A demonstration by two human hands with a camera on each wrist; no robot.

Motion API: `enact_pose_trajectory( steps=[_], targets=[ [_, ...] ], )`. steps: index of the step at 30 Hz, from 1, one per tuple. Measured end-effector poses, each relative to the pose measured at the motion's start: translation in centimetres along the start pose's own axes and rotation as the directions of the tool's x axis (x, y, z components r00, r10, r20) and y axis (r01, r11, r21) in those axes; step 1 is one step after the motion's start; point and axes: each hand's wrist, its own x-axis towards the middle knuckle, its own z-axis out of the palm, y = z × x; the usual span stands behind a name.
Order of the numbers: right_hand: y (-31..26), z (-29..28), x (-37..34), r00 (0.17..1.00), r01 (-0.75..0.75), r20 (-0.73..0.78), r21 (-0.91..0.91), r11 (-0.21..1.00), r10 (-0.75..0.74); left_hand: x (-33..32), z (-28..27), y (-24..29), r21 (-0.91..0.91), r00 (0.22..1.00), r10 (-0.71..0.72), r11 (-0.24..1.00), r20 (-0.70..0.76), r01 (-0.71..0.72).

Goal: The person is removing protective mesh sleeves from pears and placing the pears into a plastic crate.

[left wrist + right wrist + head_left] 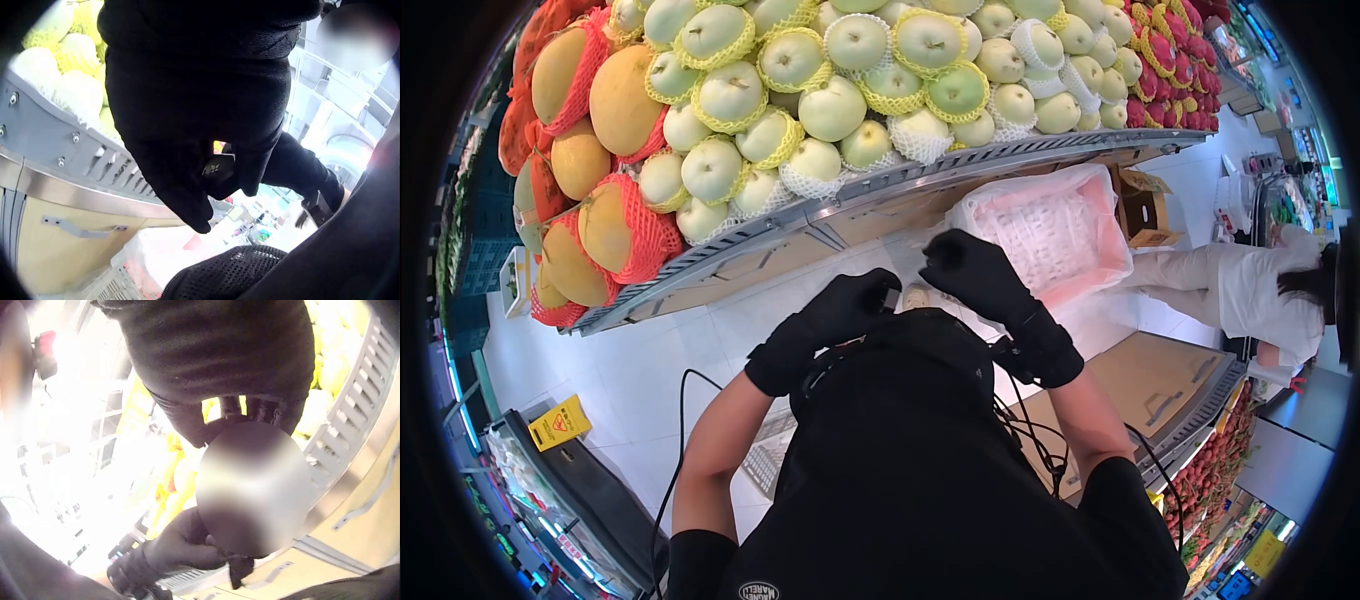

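Both hands wear black gloves and are raised in front of the chest. In the head view the left hand [850, 303] pinches a small dark block [891, 299] at its fingertips. The left wrist view shows that small black block [220, 166], with a pale mark on it, between the thumb and fingers of the left hand [197, 112]. A short gap away, the right hand [980, 275] has bent fingers. A round blurred patch covers the area below the right hand [219, 356] in the right wrist view, so whether it holds anything is hidden.
A fruit stand [830, 205] carries netted pale green fruit [832, 112], yellow melons [625, 100] and red fruit [1170, 60]. Beyond the right hand is a lined crate [1045, 225] beside a cardboard box [1142, 205]. A person [1265, 290] stands at right; a yellow sign [560, 423] is at left.
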Motion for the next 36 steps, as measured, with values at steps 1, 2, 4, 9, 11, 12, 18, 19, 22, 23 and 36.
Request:
enact_pose_trajectory(
  steps=[1,2,4,9,11,12,18,19,22,23,36],
  targets=[
    [0.8,-0.4,0.0,0.998,-0.026,0.05,-0.11,0.994,0.031,0.7,0.6,0.2,-0.004,0.998,-0.056,0.998,0.033,0.056],
    [1.7,-0.4,0.0,0.993,-0.044,0.096,-0.218,0.975,0.066,1.4,1.1,0.3,-0.005,0.991,-0.113,0.994,0.066,0.114],
    [4.0,0.5,0.0,0.981,-0.074,0.167,-0.181,0.981,0.104,2.1,1.9,-0.2,0.038,0.965,-0.198,0.98,0.172,0.194],
    [6.1,2.4,-1.1,0.936,-0.054,0.323,-0.262,0.964,0.14,1.3,3.0,-1.3,0.133,0.934,-0.131,0.987,0.333,0.091],
    [7.3,3.0,-1.5,0.929,-0.024,0.351,-0.258,0.966,0.117,1.2,3.0,-1.3,0.111,0.941,-0.097,0.992,0.325,0.064],
    [7.6,3.1,-1.5,0.934,-0.011,0.342,-0.274,0.962,0.108,1.4,3.4,-1.6,0.097,0.942,-0.097,0.993,0.32,0.069],
    [4.6,1.5,-1.4,0.93,-0.139,0.285,-0.309,0.941,0.231,3.2,5.6,-1.8,0.217,0.946,-0.211,0.963,0.245,0.159],
    [4.5,1.4,-1.5,0.926,-0.154,0.287,-0.304,0.94,0.245,3.3,5.8,-1.8,0.247,0.938,-0.264,0.947,0.225,0.207],
    [6.4,2.1,-1.8,0.941,-0.123,0.284,-0.229,0.966,0.187,3.5,4.3,0.2,0.133,0.895,-0.373,0.927,0.245,0.35],
    [7.5,2.5,-2.0,0.949,-0.1,0.277,-0.194,0.976,0.152,4.0,4.4,-0.4,0.238,0.894,-0.395,0.908,0.213,0.344],
    [6.6,2.8,-2.0,0.954,-0.136,0.232,-0.225,0.965,0.188,4.8,7.0,-3.0,0.548,0.933,-0.355,0.792,0.056,0.269]
  ],
)
